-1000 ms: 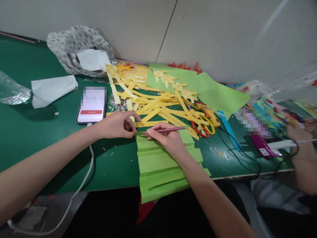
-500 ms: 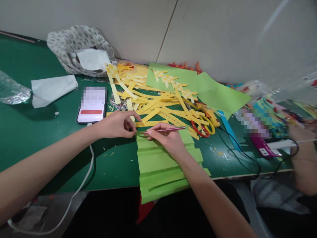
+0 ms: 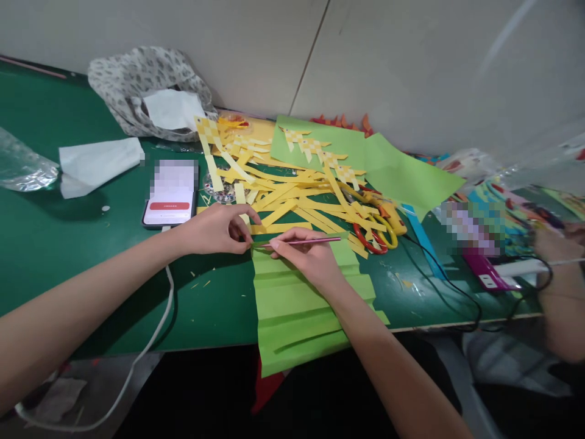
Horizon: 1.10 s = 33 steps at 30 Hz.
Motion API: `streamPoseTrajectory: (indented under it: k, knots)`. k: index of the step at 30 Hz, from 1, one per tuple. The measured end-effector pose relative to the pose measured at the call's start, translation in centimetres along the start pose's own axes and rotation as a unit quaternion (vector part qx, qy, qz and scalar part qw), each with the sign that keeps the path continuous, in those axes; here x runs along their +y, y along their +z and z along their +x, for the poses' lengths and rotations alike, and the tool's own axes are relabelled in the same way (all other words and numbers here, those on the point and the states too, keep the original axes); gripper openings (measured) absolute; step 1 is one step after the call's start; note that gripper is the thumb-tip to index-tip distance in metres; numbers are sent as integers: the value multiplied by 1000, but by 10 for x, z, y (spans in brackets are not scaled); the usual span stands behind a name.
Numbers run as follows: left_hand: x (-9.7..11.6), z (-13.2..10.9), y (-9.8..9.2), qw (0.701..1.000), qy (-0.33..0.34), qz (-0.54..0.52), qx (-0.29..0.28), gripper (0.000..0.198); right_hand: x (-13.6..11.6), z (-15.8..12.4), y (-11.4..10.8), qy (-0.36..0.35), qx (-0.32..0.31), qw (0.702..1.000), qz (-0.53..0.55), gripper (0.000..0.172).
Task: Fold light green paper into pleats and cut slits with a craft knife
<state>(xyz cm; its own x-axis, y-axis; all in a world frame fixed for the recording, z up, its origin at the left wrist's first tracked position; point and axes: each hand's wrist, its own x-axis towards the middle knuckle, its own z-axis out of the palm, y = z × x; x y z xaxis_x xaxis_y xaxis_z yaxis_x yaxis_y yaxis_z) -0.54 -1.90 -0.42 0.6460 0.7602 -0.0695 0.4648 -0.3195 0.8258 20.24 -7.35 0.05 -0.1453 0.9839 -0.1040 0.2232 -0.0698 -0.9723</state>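
A sheet of light green paper (image 3: 306,299) with several crosswise folds lies at the table's front, its lower end hanging over the edge. At its upper left corner, my left hand (image 3: 219,228) is closed in a pinch on the paper's edge. My right hand (image 3: 311,253) rests over the upper part of the sheet. Its fingers hold a slim pink pen-like tool (image 3: 326,239), nearly level, with the thin tip pointing left to my left fingertips. Just beyond both hands lies a heap of yellow paper strips (image 3: 286,201).
A phone (image 3: 169,198) on a white cable lies left. Scissors (image 3: 388,231) and a yellow glue gun (image 3: 393,216) sit right of the strips. Woven yellow paper shapes (image 3: 315,149) lie behind, near a patterned cloth bag (image 3: 137,79). Another person's hand (image 3: 555,244) shows far right.
The outer end of the pink tool has dipped very slightly. Both hands and the green paper stay almost where they were.
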Motion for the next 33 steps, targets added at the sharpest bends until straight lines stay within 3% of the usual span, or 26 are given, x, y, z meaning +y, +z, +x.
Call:
streamPoseTrajectory:
  k: [33]
  knots:
    - [-5, 1, 2, 1000, -1, -21, 3, 37, 2, 0, 0, -5, -1, 1000, 9, 12]
